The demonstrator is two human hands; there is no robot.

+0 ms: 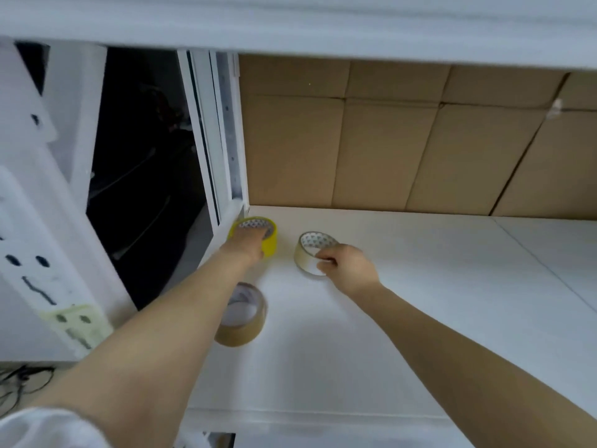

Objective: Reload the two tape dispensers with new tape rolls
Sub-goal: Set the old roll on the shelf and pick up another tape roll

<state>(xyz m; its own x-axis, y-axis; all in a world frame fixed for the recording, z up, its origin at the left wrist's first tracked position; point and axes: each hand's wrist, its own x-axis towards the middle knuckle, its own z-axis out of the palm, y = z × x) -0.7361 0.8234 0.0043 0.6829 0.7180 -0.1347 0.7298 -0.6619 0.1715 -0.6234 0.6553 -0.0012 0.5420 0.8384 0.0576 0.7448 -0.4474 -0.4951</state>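
Three tape rolls lie on a white shelf (420, 286). A yellow roll (271, 242) sits at the back left corner, and my left hand (247, 245) grips it with fingers inside its core. A pale clear roll (305, 253) lies to its right, and my right hand (345, 268) pinches its near rim. Nearer me, a brown roll (245, 321) lies partly hidden under my left forearm. No tape dispenser is in view.
Stacked cardboard boxes (403, 140) fill the back of the shelf. A white frame post (223, 140) stands at the shelf's left edge, with a dark gap (145, 173) beyond it. A white power strip (42, 253) hangs at the far left. An upper shelf (290, 27) overhangs.
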